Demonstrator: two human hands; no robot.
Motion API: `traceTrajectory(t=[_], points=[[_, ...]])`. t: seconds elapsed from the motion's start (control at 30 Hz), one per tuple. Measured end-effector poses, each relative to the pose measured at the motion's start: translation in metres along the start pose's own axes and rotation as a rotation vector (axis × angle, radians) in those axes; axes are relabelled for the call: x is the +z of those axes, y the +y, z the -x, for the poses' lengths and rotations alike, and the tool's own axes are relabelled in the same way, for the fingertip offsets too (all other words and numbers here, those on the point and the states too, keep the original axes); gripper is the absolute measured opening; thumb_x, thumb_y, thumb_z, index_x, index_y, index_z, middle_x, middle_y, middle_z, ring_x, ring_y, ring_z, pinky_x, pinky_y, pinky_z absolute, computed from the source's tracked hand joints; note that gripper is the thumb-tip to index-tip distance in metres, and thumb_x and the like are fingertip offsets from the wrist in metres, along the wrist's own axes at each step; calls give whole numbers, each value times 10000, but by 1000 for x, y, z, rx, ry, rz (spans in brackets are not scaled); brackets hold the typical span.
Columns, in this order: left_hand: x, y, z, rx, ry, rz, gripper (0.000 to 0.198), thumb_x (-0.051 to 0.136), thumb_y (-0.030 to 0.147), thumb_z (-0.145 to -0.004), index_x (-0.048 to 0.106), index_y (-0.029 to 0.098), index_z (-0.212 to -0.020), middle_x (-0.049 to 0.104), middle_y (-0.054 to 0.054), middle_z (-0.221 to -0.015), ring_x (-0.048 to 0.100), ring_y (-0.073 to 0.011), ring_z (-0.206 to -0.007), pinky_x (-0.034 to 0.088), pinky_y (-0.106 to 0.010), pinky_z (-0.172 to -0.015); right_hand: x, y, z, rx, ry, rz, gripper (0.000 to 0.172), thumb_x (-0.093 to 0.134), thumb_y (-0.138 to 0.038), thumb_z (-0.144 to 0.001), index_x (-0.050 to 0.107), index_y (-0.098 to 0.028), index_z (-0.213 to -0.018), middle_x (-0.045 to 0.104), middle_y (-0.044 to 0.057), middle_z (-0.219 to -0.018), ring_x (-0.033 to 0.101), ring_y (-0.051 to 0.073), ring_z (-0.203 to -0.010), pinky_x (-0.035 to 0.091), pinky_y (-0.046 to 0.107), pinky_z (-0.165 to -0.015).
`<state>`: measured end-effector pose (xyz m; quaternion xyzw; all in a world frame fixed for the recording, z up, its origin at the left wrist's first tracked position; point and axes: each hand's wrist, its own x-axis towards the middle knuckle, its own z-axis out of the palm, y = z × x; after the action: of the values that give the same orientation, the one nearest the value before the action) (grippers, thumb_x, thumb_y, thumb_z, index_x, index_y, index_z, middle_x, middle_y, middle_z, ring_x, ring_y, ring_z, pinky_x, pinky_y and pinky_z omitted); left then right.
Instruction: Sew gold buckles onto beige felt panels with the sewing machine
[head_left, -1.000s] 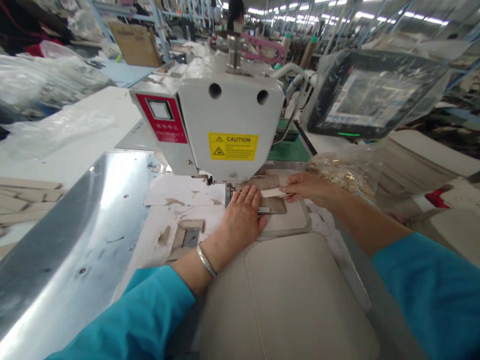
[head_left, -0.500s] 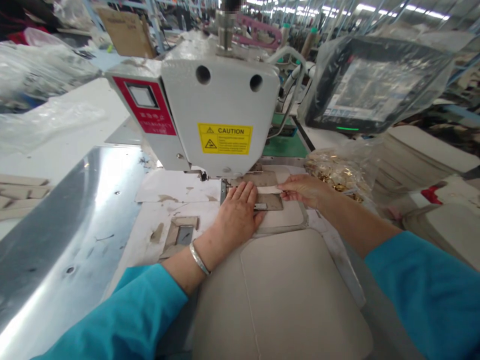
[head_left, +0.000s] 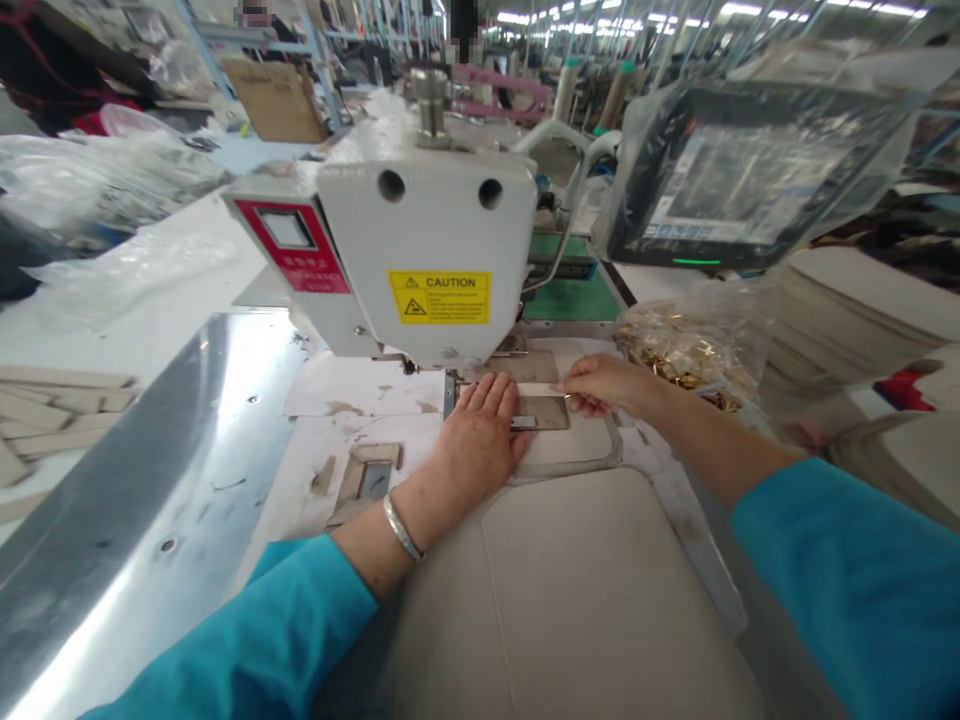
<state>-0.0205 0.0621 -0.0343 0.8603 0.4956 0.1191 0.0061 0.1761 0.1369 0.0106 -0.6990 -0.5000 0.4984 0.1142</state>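
Observation:
Below the sewing machine head, my left hand lies flat with its fingers stretched out over the left part of a narrow beige strip. The fingers of my right hand pinch the strip's right end. Around the strip is a flat clamp plate with a slot, resting on a beige panel piece. Part of the strip is hidden beneath my left fingers. A large beige padded panel with a seam line extends from there toward me, under my left wrist.
Loose beige strips lie on the left, beyond a shiny metal plate. At right are a plastic bag of gold-coloured metal parts, stacked beige panels and a plastic-wrapped control screen. A frame-shaped beige piece sits left of my wrist.
The camera view has shifted slightly, so the machine head appears a little lower. Both hands keep nearly the same places on the strip, the right one still pinching its end.

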Motion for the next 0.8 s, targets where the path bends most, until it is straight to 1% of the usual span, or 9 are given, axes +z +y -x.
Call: traceTrajectory(t=[0.13, 0.2, 0.27, 0.33, 0.43, 0.57, 0.7, 0.8], points=[[4, 19, -17, 202, 7, -25, 460, 403, 197, -972, 426, 27, -1398, 476, -173, -1461, 448, -257, -1353, 310, -353, -1145, 2, 2, 1, -42, -4, -31, 237, 659, -165, -861, 506, -161, -681, 582, -33, -471, 481, 52, -336, 358, 150, -366], [3, 28, -24, 219, 16, -48, 436, 409, 162, -959, 449, 15, -1367, 527, -182, -1402, 501, -254, -1294, 356, -346, -1105, 3, 2, 2, -50, 15, -19, 237, 630, -158, -879, 502, -161, -679, 569, -38, -465, 480, 51, -334, 360, 152, -366], [0, 32, -25, 169, 21, -57, 423, 450, 206, -955, 474, 16, -1332, 563, -196, -1344, 537, -267, -1236, 398, -365, -1065, 4, 1, 3, -38, 35, 2, 240, 643, -165, -874, 499, -162, -682, 569, -36, -466, 486, 55, -333, 359, 154, -364], [-4, 29, -19, 101, 11, -56, 433, 503, 278, -945, 500, 22, -1296, 584, -204, -1298, 559, -281, -1189, 415, -386, -1047, 4, 1, 4, -26, 52, 16, 249, 667, -178, -862, 491, -167, -687, 580, -27, -474, 493, 62, -331, 351, 157, -356], [-11, 16, -3, -16, 11, -58, 471, 553, 347, -928, 518, 23, -1269, 579, -213, -1289, 550, -308, -1189, 401, -412, -1067, 5, 3, 5, -37, 68, 12, 246, 647, -192, -883, 489, -171, -696, 588, -23, -482, 493, 63, -329, 356, 160, -355], [-16, 1, 16, -150, 26, -67, 509, 578, 373, -917, 493, 24, -1278, 563, -227, -1288, 528, -325, -1218, 396, -453, -1073, 5, 8, 4, -74, 55, -12, 235, 631, -194, -893, 494, -170, -703, 583, -30, -492, 504, 65, -346, 377, 163, -366], [-14, -2, 22, -162, 35, -79, 504, 568, 339, -919, 469, 16, -1292, 554, -238, -1290, 516, -335, -1237, 408, -462, -1063, 2, 11, 3, -86, 25, -26, 195, 616, -205, -902, 508, -168, -743, 607, -23, -533, 541, 70, -384, 414, 164, -401], [-10, -5, 24, -121, 85, -62, 455, 550, 314, -928, 468, 63, -1297, 550, -207, -1313, 514, -318, -1250, 392, -462, -1086, -3, 9, 3, -44, -60, -28, 152, 565, -185, -925, 521, -159, -782, 637, 2, -573, 593, 88, -433, 458, 174, -449]])
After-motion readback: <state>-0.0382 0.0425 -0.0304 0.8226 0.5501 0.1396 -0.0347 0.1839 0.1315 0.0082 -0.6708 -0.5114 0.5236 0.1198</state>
